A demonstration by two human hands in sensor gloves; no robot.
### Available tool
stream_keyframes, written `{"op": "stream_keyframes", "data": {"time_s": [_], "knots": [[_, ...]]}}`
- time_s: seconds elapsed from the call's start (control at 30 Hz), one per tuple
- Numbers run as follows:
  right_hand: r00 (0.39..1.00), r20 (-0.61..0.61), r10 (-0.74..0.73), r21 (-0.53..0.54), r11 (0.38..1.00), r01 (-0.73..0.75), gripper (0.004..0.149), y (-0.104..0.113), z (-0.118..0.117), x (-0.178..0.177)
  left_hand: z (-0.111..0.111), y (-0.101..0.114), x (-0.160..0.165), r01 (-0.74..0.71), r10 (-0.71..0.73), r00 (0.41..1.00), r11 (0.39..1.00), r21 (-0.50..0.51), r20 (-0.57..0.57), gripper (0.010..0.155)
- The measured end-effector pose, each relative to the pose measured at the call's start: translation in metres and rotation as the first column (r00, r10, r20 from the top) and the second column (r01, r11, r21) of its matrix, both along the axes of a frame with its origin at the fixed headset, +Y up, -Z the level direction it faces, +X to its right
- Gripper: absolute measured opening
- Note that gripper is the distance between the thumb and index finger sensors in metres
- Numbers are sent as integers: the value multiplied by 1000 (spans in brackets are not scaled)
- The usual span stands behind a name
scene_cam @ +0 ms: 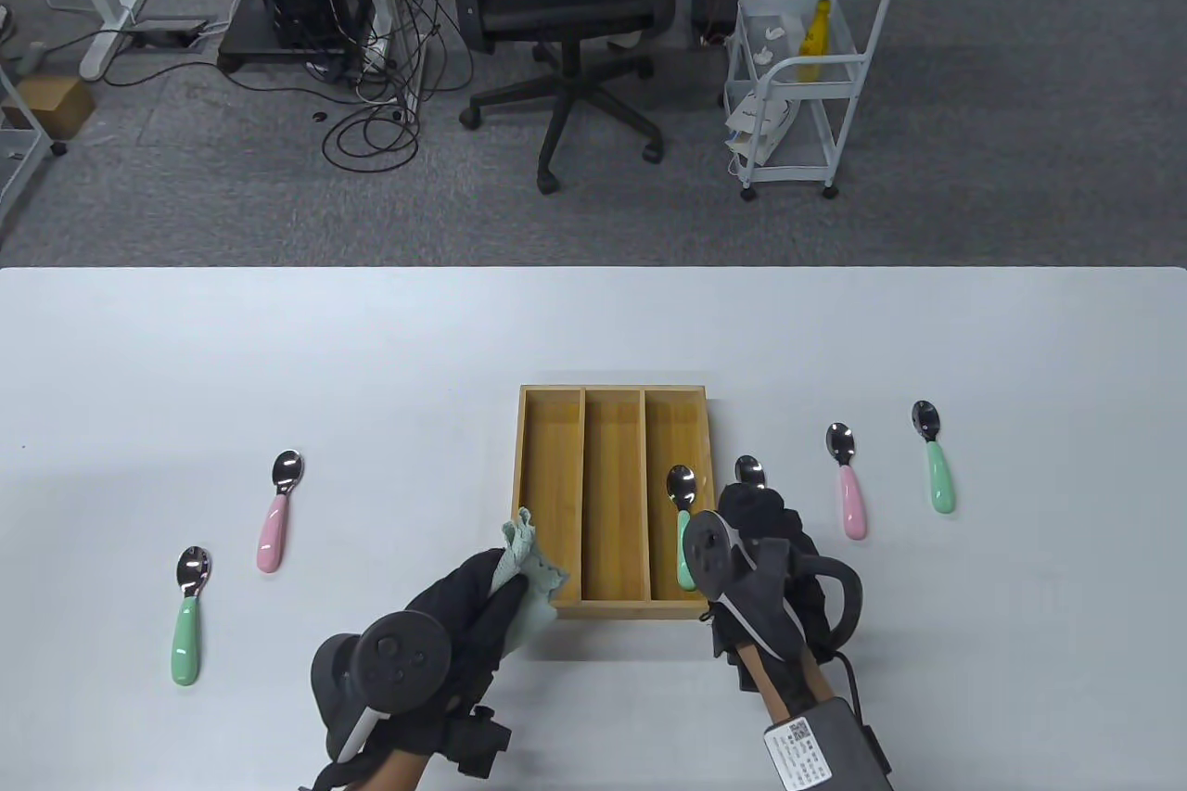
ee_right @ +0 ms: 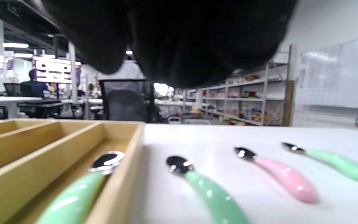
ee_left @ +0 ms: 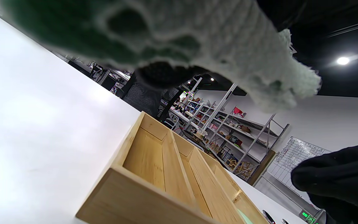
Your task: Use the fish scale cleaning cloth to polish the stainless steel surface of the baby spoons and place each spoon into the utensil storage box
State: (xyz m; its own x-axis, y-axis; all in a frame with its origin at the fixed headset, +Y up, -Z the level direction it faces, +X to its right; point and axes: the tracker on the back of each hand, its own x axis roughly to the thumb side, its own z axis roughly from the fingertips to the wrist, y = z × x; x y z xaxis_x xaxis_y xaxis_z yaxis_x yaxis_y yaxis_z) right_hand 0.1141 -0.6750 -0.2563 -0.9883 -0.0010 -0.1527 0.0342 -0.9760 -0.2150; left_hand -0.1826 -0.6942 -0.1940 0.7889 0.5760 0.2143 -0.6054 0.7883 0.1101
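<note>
Near the worktop's (scene_cam: 185, 346) front edge, midway along, the wooden storage box (scene_cam: 551, 494) is sitting w/ three long compartments. Left & middle compartments are showing only bare wood; the right one is holding a green-handled spoon (scene_cam: 684, 524), bowl pointing toward the far edge. Left hand (scene_cam: 482, 610) is gripping the pale green cloth (scene_cam: 527, 561) in curled fingers, right at the box's front-left corner. Right hand (scene_cam: 774, 541) is hovering just off the box's front-right corner; can't tell if its fingers are curled or straight, nothing seen in it. Another green spoon (ee_right: 204, 186) is lying on the worktop just beside the box's right wall, partly under that hand. Toward the right edge, a pink spoon (scene_cam: 847, 480) & a green spoon (scene_cam: 935, 455) are lying side by side, apart. Toward the left edge, a pink spoon (scene_cam: 278, 511) & a green spoon (scene_cam: 188, 615) are lying well apart from the box.
</note>
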Motion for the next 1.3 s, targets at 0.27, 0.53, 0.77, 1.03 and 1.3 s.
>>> {"op": "stream_keyframes", "data": {"time_s": [0.27,0.53,0.77,1.03,1.3], "knots": [[994,102,-34,-93,995,43,51,-15,-15,32,0,-1,0,5,-5,1000,1000,-5,1,46],[983,173,-57,-250,963,100,59,-55,-32,41,-1,-1,0,3,-3,1000,1000,-15,-4,46],[977,209,-52,-299,947,114,60,-76,-38,44,-1,-1,0,6,-6,1000,1000,-20,0,46],[976,213,40,-245,969,14,52,-83,-36,38,-1,-1,0,5,-5,1000,1000,-15,0,46],[981,163,-106,-145,981,130,51,-56,-14,46,-1,-2,1,-4,4,1000,1000,-22,10,46]]}}
